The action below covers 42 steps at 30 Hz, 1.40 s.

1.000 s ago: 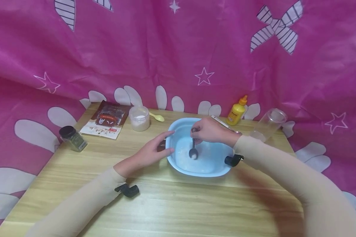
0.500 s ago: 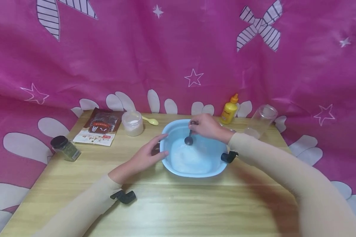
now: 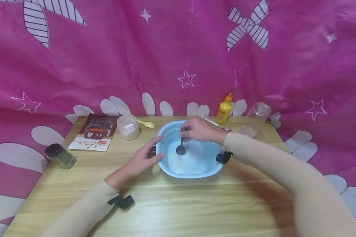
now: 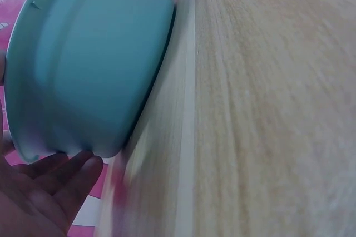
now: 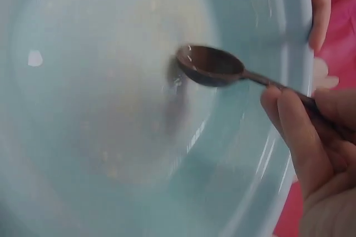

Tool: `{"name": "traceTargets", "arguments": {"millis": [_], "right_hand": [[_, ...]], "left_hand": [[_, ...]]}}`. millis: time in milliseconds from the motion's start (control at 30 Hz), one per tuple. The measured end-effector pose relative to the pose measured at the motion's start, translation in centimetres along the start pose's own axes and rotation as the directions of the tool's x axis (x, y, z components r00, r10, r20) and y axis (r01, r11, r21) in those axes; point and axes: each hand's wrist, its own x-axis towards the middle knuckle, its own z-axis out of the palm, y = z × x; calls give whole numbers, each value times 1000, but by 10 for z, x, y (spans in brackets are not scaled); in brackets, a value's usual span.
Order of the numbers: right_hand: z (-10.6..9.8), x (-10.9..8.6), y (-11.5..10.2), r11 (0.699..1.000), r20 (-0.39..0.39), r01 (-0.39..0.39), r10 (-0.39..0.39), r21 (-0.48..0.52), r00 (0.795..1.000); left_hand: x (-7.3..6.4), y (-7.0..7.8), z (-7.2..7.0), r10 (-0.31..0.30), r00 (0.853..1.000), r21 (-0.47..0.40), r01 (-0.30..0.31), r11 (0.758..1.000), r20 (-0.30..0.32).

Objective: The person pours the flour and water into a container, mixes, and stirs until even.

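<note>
A light blue plastic basin [image 3: 192, 174] sits on the wooden table, holding cloudy, whitish liquid. My right hand [image 3: 198, 130] grips the handle of a dark spoon [image 3: 181, 150] over the basin. In the right wrist view the spoon's bowl [image 5: 211, 65] is at the liquid; whether it dips in is hard to tell. My left hand [image 3: 139, 159] holds the basin's left side. Its thumb and one finger lie at the rim, and other fingers [image 4: 72, 178] touch the outer wall in the left wrist view.
Behind and left are a clear jar of white powder [image 3: 128, 128], a yellow spoon [image 3: 148, 124], a brown-and-white packet [image 3: 93, 133] and a black-lidded jar [image 3: 60, 156]. Back right stand a yellow bottle [image 3: 224, 110] and a clear tilted container [image 3: 255, 120]. A thin white item [image 3: 210, 121] lies behind the basin.
The dark spoon has shifted about inside the basin, first away from me, then back toward me. My left hand stays on the rim. The whole scene drifts left as the head view turns.
</note>
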Motion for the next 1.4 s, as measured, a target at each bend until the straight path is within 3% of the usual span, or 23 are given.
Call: {"name": "traceTargets", "arguments": {"millis": [133,200,300,400,467,633,733,867,1000,1167,1400], "right_hand": [[-11,-1,7,994,-112,-51,40,-101,993],[-17,-4,8,983,-115,-93,75,-158,991],[-20,-8,6,977,-12,-93,93,-191,996],[-18,-8,3,992,111,-56,69,-115,991],[-14,-5,2,998,131,-44,51,-50,990],[-11,3,9,997,-19,-81,81,10,997],[-15,2,12,989,-114,-146,144,-10,983],[-19,-1,13,979,-150,-201,194,-31,969],[-14,1,10,984,-118,-170,175,47,978],[-5,1,6,993,27,-74,72,95,997],[-5,-1,-2,995,200,-67,52,72,978]], "left_hand": [[1,0,0,16,1000,8,-16,1000,-10],[2,0,0,22,1000,13,-21,1000,-12],[1,-1,0,10,1000,18,-10,1000,-9],[0,-1,-1,3,1000,7,-3,1000,-7],[-1,-1,-1,9,1000,6,-9,1000,-9],[-1,0,-1,15,1000,12,-15,1000,-15],[0,-1,-1,12,1000,10,-12,1000,-12],[-1,-2,0,17,1000,10,-17,1000,-11],[-1,-2,0,19,1000,12,-19,1000,-12],[-1,-3,2,20,1000,-4,-20,1000,-9],[-1,-2,0,31,999,10,-31,999,-11]]}}
